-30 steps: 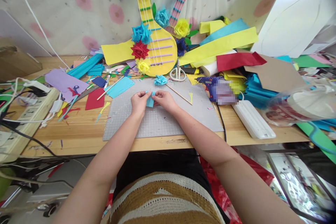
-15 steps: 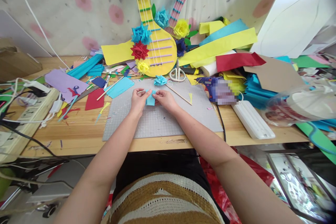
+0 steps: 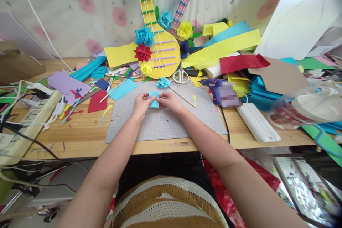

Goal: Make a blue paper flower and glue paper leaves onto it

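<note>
A small piece of light blue crepe paper (image 3: pixel 154 103) is pinched between my two hands, just above the grey cutting mat (image 3: pixel 162 124). My left hand (image 3: pixel 142 104) grips its left side, and my right hand (image 3: pixel 171 102) grips its right side, with both thumbs at the front. Just beyond my fingers lies a light blue paper flower (image 3: pixel 163 82). A thin wooden stick (image 3: pixel 184 98) runs from near it toward the right. White-handled scissors (image 3: pixel 181 76) rest at the mat's back edge.
Behind the mat stands a yellow paper guitar (image 3: pixel 167 55) with paper flowers. To the right are a blue glue gun (image 3: pixel 213 87), partly blurred, and a white power strip (image 3: pixel 258 121). Light blue sheets (image 3: pixel 123 89) and a red piece (image 3: pixel 97 101) lie left. Another power strip (image 3: pixel 34 121) trails cables.
The blue paper now shows as a wider piece, standing higher between my fingers. My hands have closed in on it slightly. The view has shifted a little.
</note>
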`<action>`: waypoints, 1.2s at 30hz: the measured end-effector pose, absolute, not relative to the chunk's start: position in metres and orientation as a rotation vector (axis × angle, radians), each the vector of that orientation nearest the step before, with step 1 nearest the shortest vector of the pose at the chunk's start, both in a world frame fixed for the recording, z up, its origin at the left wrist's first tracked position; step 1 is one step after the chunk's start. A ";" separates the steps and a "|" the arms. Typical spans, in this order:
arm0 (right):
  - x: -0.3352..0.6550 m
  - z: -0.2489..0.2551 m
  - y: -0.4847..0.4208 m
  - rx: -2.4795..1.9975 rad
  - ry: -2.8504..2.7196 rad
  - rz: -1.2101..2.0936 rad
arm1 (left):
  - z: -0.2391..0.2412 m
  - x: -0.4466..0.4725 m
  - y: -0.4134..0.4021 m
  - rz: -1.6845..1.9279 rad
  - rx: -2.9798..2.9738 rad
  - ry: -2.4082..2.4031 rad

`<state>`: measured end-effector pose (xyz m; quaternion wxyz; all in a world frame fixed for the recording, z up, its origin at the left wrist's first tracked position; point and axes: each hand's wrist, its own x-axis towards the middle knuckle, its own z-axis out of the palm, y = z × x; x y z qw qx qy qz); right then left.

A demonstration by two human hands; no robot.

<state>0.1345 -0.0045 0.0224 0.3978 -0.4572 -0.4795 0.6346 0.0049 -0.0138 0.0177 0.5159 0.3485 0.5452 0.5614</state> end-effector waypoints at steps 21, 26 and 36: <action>0.139 0.019 -0.004 -1.067 -1.487 1.617 | 0.024 0.008 -0.017 1.309 0.842 1.328; 0.139 0.017 -0.004 -1.080 -1.533 1.612 | 0.026 0.007 -0.019 1.324 0.960 1.371; 0.136 0.022 -0.005 -1.168 -1.523 1.682 | 0.024 0.006 -0.016 1.470 0.884 1.355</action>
